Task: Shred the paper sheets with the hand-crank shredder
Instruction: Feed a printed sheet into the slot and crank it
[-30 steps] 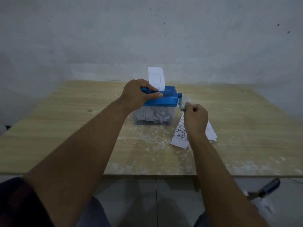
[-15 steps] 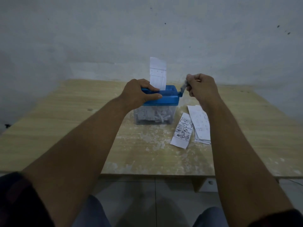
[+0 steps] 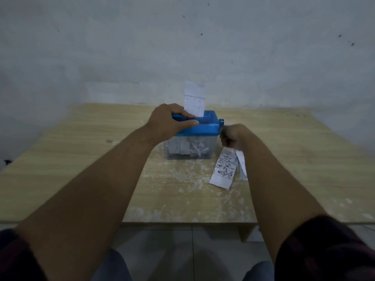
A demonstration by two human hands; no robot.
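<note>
A small hand-crank shredder [image 3: 205, 126] with a blue top and a clear bin [image 3: 188, 151] holding white strips stands mid-table. A white paper sheet [image 3: 194, 100] sticks upright out of its slot. My left hand [image 3: 168, 122] grips the blue top from the left, thumb along its front edge. My right hand [image 3: 233, 137], blurred by motion, grips the crank handle at the shredder's right side, low beside the bin. The handle itself is hidden in the fist. A small pile of printed paper sheets [image 3: 224, 169] lies on the table just right of the bin, partly under my right forearm.
The wooden table [image 3: 81, 169] has pale dusty patches in front of the shredder. A grey wall [image 3: 182, 47] rises right behind the table's far edge. Tiled floor [image 3: 162, 240] and my knees show below the near edge.
My right hand has swung the crank from the top of its circle down to the low side. My left hand stays on the blue top.
</note>
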